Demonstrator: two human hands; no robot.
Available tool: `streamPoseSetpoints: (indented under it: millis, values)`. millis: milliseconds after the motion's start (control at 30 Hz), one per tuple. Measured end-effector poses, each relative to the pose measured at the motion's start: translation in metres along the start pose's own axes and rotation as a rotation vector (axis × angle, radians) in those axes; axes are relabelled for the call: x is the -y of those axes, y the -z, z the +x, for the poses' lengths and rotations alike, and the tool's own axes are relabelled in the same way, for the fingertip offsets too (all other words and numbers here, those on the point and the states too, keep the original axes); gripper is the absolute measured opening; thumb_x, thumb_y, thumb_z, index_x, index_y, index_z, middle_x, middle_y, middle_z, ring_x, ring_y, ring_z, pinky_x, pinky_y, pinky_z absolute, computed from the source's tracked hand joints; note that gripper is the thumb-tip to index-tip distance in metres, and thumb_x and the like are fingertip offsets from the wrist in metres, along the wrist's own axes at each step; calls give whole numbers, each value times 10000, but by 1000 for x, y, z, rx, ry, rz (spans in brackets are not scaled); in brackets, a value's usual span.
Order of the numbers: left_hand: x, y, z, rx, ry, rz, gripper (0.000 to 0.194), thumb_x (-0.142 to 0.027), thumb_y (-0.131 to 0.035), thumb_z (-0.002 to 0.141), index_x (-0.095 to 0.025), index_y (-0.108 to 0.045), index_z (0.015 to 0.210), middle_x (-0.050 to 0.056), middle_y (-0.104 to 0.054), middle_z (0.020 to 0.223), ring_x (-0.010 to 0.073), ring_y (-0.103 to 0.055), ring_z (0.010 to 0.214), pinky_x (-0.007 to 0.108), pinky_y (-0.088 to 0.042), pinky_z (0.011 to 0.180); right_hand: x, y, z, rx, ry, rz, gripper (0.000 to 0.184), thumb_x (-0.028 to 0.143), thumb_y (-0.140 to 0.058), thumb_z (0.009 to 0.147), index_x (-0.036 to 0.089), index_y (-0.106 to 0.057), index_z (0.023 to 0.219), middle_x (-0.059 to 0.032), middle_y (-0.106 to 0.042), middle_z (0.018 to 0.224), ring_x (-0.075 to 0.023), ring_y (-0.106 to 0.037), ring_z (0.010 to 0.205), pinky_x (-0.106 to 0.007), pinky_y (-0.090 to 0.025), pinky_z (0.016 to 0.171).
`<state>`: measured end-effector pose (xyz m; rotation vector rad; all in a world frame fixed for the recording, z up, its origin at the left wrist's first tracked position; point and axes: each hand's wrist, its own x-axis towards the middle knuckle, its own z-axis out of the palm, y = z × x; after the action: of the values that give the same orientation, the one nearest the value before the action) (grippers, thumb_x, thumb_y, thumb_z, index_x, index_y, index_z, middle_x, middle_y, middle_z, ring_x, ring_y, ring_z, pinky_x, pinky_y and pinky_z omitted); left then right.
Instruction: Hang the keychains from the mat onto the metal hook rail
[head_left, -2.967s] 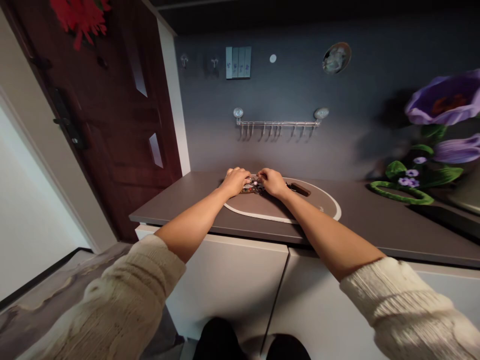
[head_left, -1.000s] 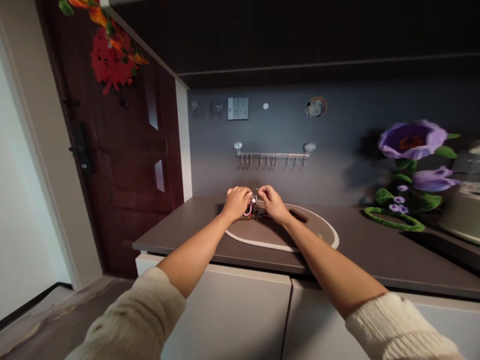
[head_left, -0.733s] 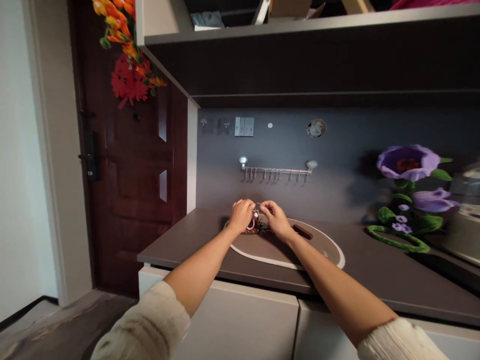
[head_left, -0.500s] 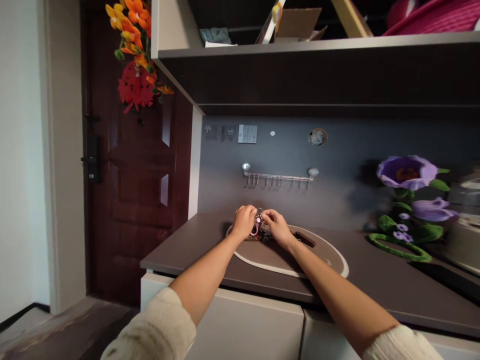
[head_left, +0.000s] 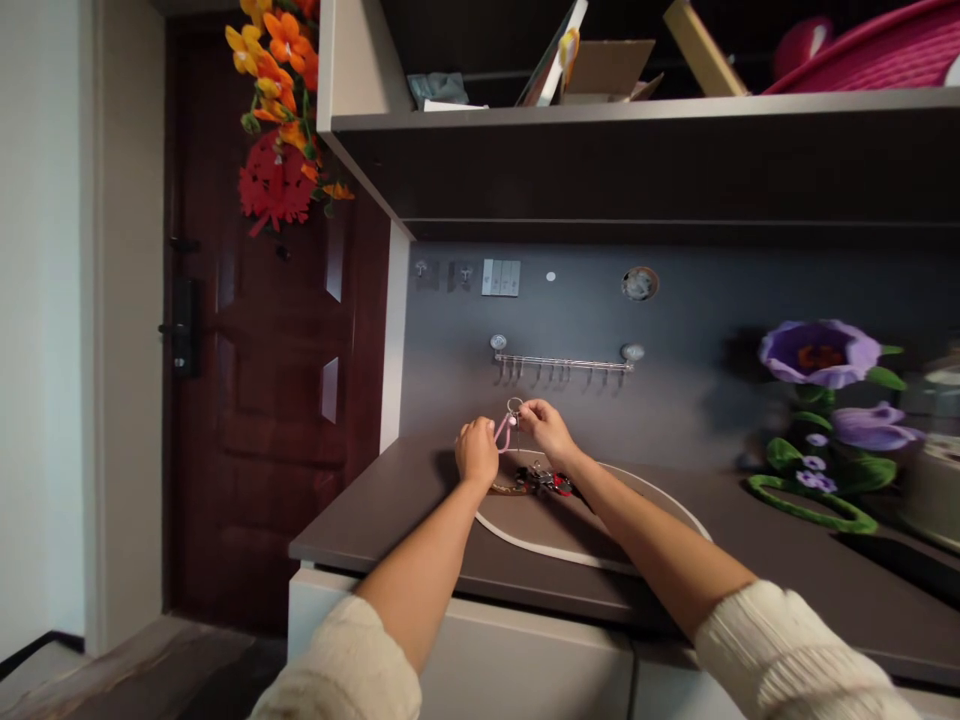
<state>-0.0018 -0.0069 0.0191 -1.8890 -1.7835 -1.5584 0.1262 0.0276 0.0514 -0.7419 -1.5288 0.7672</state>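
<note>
My right hand [head_left: 549,432] pinches a metal key ring [head_left: 514,405], raised above the counter. A pink strap [head_left: 505,437] with a small pale bead hangs from the ring. Closed beside it, my left hand [head_left: 476,452] has its fingertips on the strap. Under the hands, a bunch of keys [head_left: 544,480] with dark and red parts lies on an oval brown mat [head_left: 570,553] with a white rim. Close to the left wrist is a brownish braided band [head_left: 508,490], partly hidden.
A rail with hooks [head_left: 564,363] is fixed to the back wall behind my hands. An overhead shelf [head_left: 600,115] juts out above. Purple artificial flowers [head_left: 821,355] stand on the counter [head_left: 375,515] to the right. A dark red door [head_left: 255,450] is at left.
Both hands have risen off the mat, lifting the key ring and pink strap. The bunch of keys beneath is now in clearer sight. The view has shifted slightly.
</note>
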Motion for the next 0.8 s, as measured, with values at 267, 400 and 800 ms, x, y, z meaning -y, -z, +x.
streamPoseSetpoints:
  millis: [267, 400, 800]
  values:
    - [6, 1, -1, 10, 104, 86, 299, -237, -303, 887, -177, -595, 899, 95, -648, 897, 200, -564, 875, 309, -383, 728, 12, -24, 41, -167, -86, 81, 48, 229, -470, 758, 188, -461, 737, -14, -568, 677, -124, -572, 612, -266, -499, 582]
    - [5, 1, -1, 14, 123, 97, 303, -235, -302, 886, -175, -598, 904, 94, -651, 908, 206, -567, 889, 309, -388, 718, 12, -34, 59, -238, -111, 62, 60, 203, -438, 770, 185, -475, 727, -19, -576, 653, -116, -569, 578, -251, -497, 557]
    - [2, 3, -1, 54, 136, 103, 299, -231, -312, 884, -175, -604, 913, 101, -652, 925, 213, -567, 915, 316, -396, 730, -3, -48, 88, -444, -170, 10, 115, 189, -490, 741, 157, -577, 674, -34, -564, 569, -124, -545, 523, -263, -502, 493]
